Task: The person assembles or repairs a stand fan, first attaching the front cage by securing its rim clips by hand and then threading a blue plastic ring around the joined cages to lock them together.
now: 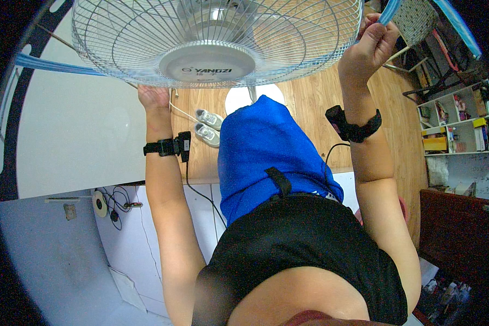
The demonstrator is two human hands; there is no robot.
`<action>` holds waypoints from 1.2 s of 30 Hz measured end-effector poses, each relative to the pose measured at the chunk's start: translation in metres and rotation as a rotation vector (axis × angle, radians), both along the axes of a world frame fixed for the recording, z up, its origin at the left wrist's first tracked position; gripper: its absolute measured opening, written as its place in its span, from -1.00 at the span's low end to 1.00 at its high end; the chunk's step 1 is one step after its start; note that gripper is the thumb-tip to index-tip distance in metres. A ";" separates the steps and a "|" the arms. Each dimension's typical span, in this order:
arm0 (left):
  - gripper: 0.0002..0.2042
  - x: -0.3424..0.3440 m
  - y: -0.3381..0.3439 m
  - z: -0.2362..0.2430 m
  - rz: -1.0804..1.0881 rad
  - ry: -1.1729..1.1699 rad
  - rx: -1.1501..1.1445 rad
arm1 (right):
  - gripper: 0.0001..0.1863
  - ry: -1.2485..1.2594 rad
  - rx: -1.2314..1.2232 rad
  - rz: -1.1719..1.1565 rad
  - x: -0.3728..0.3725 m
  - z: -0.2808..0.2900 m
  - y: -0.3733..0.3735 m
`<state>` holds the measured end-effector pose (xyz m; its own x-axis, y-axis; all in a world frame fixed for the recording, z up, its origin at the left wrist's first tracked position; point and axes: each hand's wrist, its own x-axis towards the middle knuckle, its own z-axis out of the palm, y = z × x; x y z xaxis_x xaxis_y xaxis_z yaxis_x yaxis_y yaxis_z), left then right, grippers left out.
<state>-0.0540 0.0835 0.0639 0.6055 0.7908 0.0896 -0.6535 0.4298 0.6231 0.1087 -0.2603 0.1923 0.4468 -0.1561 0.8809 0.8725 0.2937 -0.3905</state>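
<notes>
The right hand (370, 48) pinches a blue strip (390, 11) between its fingers beside the pedestal fan (207, 63), whose guard hides the left hand's (154, 96) fingers, state unclear

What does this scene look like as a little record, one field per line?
Fan: round, wire-guarded, pale hub
Left hand: at the fan's lower left edge, fingers hidden behind it
Right hand: closed on a blue band beside the fan's right edge
Wood floor: bears pale sneakers
Right background: shelf unit with filled compartments
</notes>
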 end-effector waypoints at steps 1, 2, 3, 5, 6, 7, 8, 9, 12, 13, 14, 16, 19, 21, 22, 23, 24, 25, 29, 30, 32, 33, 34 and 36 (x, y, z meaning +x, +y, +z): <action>-0.60 0.000 0.001 0.000 0.005 0.000 -0.010 | -0.80 0.015 0.011 0.009 -0.001 0.000 0.001; -0.60 -0.001 0.003 -0.003 0.006 -0.003 -0.017 | -0.80 0.029 0.023 0.020 -0.002 0.000 0.002; -0.60 -0.002 0.007 -0.003 0.011 -0.011 -0.020 | -0.81 0.055 0.001 -0.006 -0.003 0.001 0.003; -0.60 -0.006 0.012 -0.006 -0.003 -0.017 0.000 | -0.81 0.105 -0.040 -0.052 -0.008 0.001 0.004; -0.60 -0.008 0.011 -0.005 -0.024 -0.018 0.025 | -0.83 0.101 -0.038 -0.086 -0.006 -0.002 0.004; -0.60 -0.006 0.009 0.000 -0.045 -0.026 0.053 | -0.84 0.090 -0.032 -0.123 -0.001 -0.005 0.002; -0.61 -0.005 0.006 0.000 -0.033 0.001 0.035 | -0.85 0.078 -0.025 -0.155 0.004 -0.008 0.001; -0.61 0.000 0.005 -0.002 -0.016 0.023 0.021 | -0.87 0.153 -0.052 -0.155 0.002 -0.010 -0.002; -0.63 0.000 0.007 -0.005 0.028 0.027 0.015 | -0.83 0.182 -0.019 -0.148 0.005 -0.012 0.003; -0.64 0.001 0.004 -0.004 0.024 0.022 0.010 | -0.82 0.197 -0.012 -0.151 0.005 -0.010 0.003; -0.64 0.002 0.001 -0.003 0.014 0.041 0.031 | -0.81 0.220 0.004 -0.060 0.001 -0.006 0.004; -0.64 0.004 -0.005 0.001 -0.020 0.087 0.077 | -0.81 0.202 -0.046 -0.108 0.010 -0.012 -0.001; -0.63 -0.005 0.000 0.005 -0.038 0.053 0.051 | -0.82 0.202 -0.086 -0.071 0.010 -0.007 0.004; -0.60 -0.006 0.008 -0.004 -0.076 0.010 0.091 | -0.83 0.229 -0.100 -0.038 0.018 -0.009 0.006; -0.60 -0.008 0.006 -0.005 -0.073 0.019 0.061 | -0.84 0.264 -0.109 0.008 0.021 -0.012 0.003; -0.59 -0.008 0.005 -0.006 -0.071 0.027 0.031 | -0.82 0.295 -0.125 0.048 0.024 -0.011 0.000; -0.57 -0.011 0.005 -0.007 -0.115 -0.034 0.070 | -0.79 0.330 -0.144 0.088 0.024 -0.013 -0.002; -0.56 -0.008 0.005 -0.005 -0.105 -0.018 0.064 | -0.76 0.364 -0.163 0.127 0.025 -0.012 -0.004; -0.56 -0.005 0.015 -0.007 -0.081 -0.006 0.077 | -0.75 0.397 -0.088 0.159 0.015 -0.004 0.006; -0.56 -0.005 0.013 -0.003 -0.088 -0.014 0.088 | -0.75 0.356 -0.087 0.115 0.017 -0.005 0.006; -0.57 -0.006 0.011 0.007 -0.029 0.027 0.118 | -0.73 0.274 -0.084 0.029 0.021 -0.007 0.007; -0.57 -0.008 0.008 0.012 0.005 0.049 0.131 | -0.73 0.289 -0.110 0.031 0.019 -0.007 0.006; -0.58 -0.009 0.010 0.012 0.006 0.039 0.143 | -0.72 0.303 -0.136 0.032 0.016 -0.007 0.003; -0.59 -0.010 0.016 0.012 0.006 0.020 0.169 | -0.72 0.329 -0.140 0.058 0.014 -0.009 0.001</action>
<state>-0.0636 0.0990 0.0755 0.6039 0.7690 0.2098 -0.6427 0.3140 0.6988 0.1225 -0.2595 0.1832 0.7144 -0.0102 0.6997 0.6769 0.2634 -0.6873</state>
